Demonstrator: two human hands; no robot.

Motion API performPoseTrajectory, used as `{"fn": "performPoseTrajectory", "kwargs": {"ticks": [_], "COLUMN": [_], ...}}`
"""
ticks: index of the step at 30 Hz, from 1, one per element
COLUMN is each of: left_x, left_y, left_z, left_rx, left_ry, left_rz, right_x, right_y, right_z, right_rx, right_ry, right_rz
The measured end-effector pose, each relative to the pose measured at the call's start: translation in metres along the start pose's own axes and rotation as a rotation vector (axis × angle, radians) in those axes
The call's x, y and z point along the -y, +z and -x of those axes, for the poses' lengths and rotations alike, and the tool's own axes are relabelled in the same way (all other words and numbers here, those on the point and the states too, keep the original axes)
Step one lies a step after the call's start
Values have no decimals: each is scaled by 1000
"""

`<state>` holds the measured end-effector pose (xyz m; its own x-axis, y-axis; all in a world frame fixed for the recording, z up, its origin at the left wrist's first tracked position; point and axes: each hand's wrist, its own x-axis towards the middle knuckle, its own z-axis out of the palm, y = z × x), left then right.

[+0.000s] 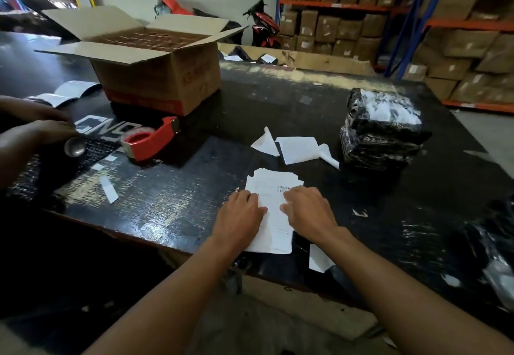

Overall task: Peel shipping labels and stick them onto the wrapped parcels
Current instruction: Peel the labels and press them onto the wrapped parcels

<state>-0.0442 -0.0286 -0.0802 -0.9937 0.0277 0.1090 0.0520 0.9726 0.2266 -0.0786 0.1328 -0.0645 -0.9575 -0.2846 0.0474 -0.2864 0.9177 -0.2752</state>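
Two hands lay on the labels (274,185) at the table (180,196) edge. Our left hand (239,215) pressed them, fingers nearly straight; our right hand (310,210) bent fingers over the top one, grip unclear. We judged: lift one corner slowly. Parcels (385,129) stood well right.

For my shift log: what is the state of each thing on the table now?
cardboard box, flaps open.
tape dispenser, lying untouched.
label stack, flat under both hands.
left hand, resting on label stack.
right hand, fingertips on label stack.
wrapped parcels, stacked, top one labelled.
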Motion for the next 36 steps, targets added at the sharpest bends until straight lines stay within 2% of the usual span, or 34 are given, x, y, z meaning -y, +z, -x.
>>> {"fn": "performPoseTrajectory", "kwargs": {"ticks": [8,10,12,14,17,20,23,25,27,30,36], "left_x": [-1,-2,-6,-13,-29,-51,-74,-89,-104,-131,-179], "left_y": [2,-1,-12,-27,-57,-74,-77,-76,-73,-67,-57], "left_z": [-1,-1,-1,-3,-9,-19,-26,-28,-29,-32,-36], "left_rx": [-32,-71,-133,-239,-365,-316,-180,-108,-41,50,171], "left_ry": [-35,-36,-56,-72,-166,-292,-345,-363,-365,-330,-219], "left_rz": [6,-72,-48,114,609,1049,1322,1443,1540,1580,1550], "right_x": [2,2,2,2,-2,-12,-24,-33,-46,-69,-119], "right_y": [1,-2,-9,-21,-42,-62,-78,-90,-101,-110,-127], "right_z": [-2,0,3,7,11,20,32,44,56,70,76], "right_rx": [-77,-111,-170,-246,-353,-451,-476,-391,-197,-66,-173], "right_ry": [-2,-42,-85,-109,-120,-47,194,431,575,572,572], "right_rz": [49,103,118,83,0,-210,-650,-1074,-1400,-1516,-1435]}}
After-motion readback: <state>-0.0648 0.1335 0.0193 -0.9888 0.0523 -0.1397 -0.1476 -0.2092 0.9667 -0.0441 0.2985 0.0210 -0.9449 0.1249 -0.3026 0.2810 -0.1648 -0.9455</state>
